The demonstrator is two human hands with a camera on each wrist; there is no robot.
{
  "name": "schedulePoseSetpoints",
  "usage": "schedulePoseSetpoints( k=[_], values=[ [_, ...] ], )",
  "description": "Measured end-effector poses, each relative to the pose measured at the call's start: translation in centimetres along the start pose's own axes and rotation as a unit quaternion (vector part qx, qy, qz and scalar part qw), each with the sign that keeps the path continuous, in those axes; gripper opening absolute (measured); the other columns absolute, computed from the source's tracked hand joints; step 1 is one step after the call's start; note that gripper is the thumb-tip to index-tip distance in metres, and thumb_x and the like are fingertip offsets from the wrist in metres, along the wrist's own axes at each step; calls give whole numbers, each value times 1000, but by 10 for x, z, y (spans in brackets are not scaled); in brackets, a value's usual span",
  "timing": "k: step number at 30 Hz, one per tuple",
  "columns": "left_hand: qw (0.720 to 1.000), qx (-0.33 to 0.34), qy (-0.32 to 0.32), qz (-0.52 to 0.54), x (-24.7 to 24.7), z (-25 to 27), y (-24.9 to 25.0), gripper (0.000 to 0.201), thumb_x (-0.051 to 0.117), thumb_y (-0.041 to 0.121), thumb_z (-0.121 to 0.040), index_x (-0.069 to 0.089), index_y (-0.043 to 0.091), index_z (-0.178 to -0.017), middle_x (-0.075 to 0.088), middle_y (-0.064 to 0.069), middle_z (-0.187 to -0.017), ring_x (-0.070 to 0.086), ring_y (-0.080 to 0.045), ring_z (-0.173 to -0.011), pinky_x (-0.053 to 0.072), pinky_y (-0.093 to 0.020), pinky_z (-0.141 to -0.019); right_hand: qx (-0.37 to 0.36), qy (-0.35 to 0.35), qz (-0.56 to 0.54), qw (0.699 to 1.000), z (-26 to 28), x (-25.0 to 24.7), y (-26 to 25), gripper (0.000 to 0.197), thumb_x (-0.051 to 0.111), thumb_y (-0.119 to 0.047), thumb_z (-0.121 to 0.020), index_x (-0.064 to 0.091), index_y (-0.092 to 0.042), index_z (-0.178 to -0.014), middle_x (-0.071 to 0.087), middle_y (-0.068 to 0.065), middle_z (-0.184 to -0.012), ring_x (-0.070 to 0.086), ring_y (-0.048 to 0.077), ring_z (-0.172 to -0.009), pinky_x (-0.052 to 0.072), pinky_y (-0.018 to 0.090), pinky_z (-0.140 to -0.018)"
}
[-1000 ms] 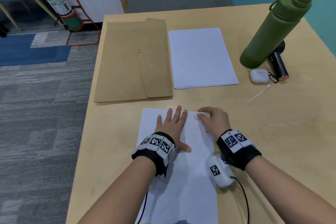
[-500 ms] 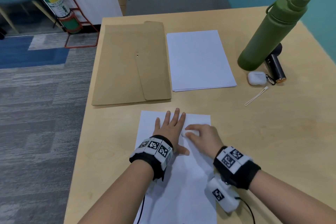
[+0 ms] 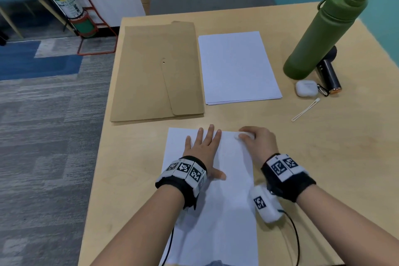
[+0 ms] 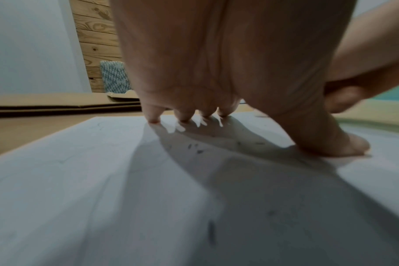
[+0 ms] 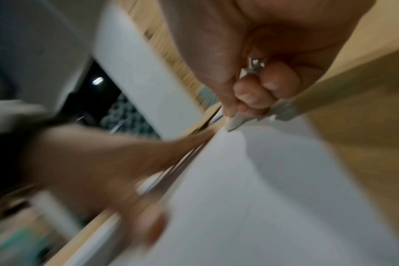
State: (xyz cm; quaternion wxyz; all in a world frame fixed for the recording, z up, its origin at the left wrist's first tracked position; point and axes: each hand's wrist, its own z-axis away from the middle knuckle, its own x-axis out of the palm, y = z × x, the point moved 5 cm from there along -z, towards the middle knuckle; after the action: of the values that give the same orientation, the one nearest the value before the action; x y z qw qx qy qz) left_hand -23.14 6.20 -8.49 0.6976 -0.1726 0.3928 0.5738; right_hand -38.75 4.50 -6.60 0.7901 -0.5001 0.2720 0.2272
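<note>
A white sheet of paper (image 3: pixel 216 211) lies lengthwise on the wooden table (image 3: pixel 323 157) in front of me. My left hand (image 3: pixel 204 146) lies flat on its upper part with straight, spread fingers, and the left wrist view shows the fingertips (image 4: pixel 182 117) and thumb pressing the sheet (image 4: pixel 103 198). My right hand (image 3: pixel 255 139) is curled round a small white eraser (image 3: pixel 243 135) at the sheet's top right corner. In the blurred right wrist view the eraser's tip (image 5: pixel 236 122) touches the paper (image 5: pixel 273 198).
Beyond the sheet lie a brown envelope (image 3: pixel 157 71) and a stack of white paper (image 3: pixel 237 67). At the far right stand a green bottle (image 3: pixel 323 32), a dark cylinder (image 3: pixel 328 75), a white earbud case (image 3: pixel 306 88) and a white strap (image 3: pixel 305 110). The table's left edge drops to carpet.
My right hand slid the eraser from the sheet's top right corner down towards my left hand, then back to the corner. The left hand stayed flat on the paper.
</note>
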Motion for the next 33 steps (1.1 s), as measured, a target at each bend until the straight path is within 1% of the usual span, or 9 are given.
schedulePoseSetpoints(
  k=[5,10,15,20,22,25,27,30,33],
  values=[
    [1000,0,1,5,1,-1,-1,122,69,57,-73,-21,20,-147,-31,1,-153,-23,-28,-142,-6,-55,-113,-53,-108,58,991,45,33,2,27,57,-27,-88,66,-20,-113,64,-1,-122,57,16,-115,35,16,-88],
    [1000,-2,2,-1,1,0,0,122,69,56,-74,-22,21,-147,-31,0,-153,-23,-28,-143,-6,-55,-113,23,8,-2,1000,9,1,4,26,58,-24,-87,67,-16,-110,67,6,-118,57,23,-114,38,21,-88],
    [1000,3,2,2,2,-1,-1,122,69,57,-74,-21,20,-147,-32,0,-153,-24,-28,-142,-7,-55,-113,-32,-103,58,992,49,36,5,29,56,-30,-88,65,-23,-115,64,-1,-122,58,16,-113,38,18,-86],
    [1000,0,3,-1,1,0,0,122,69,57,-74,-22,20,-147,-31,0,-153,-22,-28,-143,-5,-55,-114,30,15,-17,999,19,4,7,27,60,-26,-86,67,-17,-110,67,6,-118,57,23,-115,40,26,-95],
    [1000,0,4,0,1,0,-1,123,69,58,-73,-22,20,-147,-31,0,-153,-23,-28,-143,-6,-55,-113,5,-2,15,1000,29,13,3,30,56,-26,-89,64,-17,-117,65,5,-122,56,22,-116,39,23,-94],
    [1000,5,2,3,2,0,-1,124,68,61,-73,-22,19,-147,-32,0,-153,-24,-28,-142,-7,-55,-113,-41,-92,57,993,56,38,4,31,55,-30,-89,63,-22,-118,65,-1,-122,58,16,-114,39,20,-92],
    [1000,4,1,3,2,0,-1,124,68,61,-72,-22,20,-147,-32,0,-153,-24,-28,-142,-7,-55,-113,-31,-73,51,996,47,29,7,28,58,-31,-87,65,-23,-113,66,-1,-120,59,17,-113,40,21,-91],
    [1000,1,-1,6,1,0,-1,124,69,59,-73,-23,20,-146,-32,1,-152,-24,-27,-142,-7,-55,-113,23,19,-2,1000,29,9,8,29,58,-29,-87,66,-19,-113,67,4,-119,59,22,-113,41,25,-91],
    [1000,2,-1,9,2,-1,-1,124,69,60,-73,-23,20,-146,-33,1,-152,-25,-27,-142,-8,-55,-113,-5,-15,25,1000,47,24,1,32,55,-28,-90,61,-17,-120,64,4,-123,57,20,-115,40,22,-93]
  ],
)
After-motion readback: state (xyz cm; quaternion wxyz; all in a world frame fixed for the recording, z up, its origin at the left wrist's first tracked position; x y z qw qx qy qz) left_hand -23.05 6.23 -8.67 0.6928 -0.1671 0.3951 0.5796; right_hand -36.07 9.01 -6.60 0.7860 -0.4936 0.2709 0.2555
